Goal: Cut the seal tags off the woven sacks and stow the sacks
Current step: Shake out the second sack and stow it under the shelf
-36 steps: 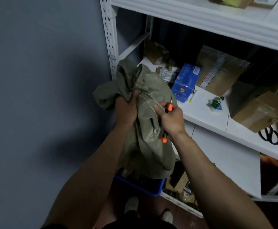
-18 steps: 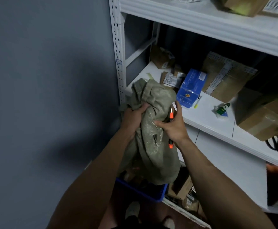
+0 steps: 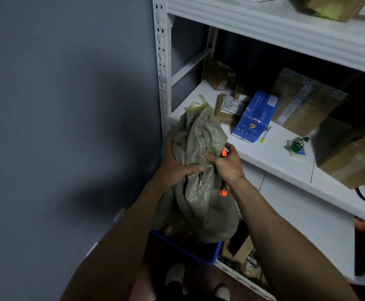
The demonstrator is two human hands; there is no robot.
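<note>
1 woven sack (image 3: 201, 192) clutched by left hand (image 3: 175, 168); right hand (image 3: 227, 166) gripping sack plus orange-tipped cutter (image 3: 223, 192). Above 1 blue bin (image 3: 199, 253), beside white shelving (image 3: 264, 157), grey wall (image 3: 68, 127).

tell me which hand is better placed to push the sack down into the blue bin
Left, probably. The left hand grips only the bunched woven sack, which hangs over the blue bin. The right hand also pinches the sack but is encumbered by the orange-handled cutter.
</note>
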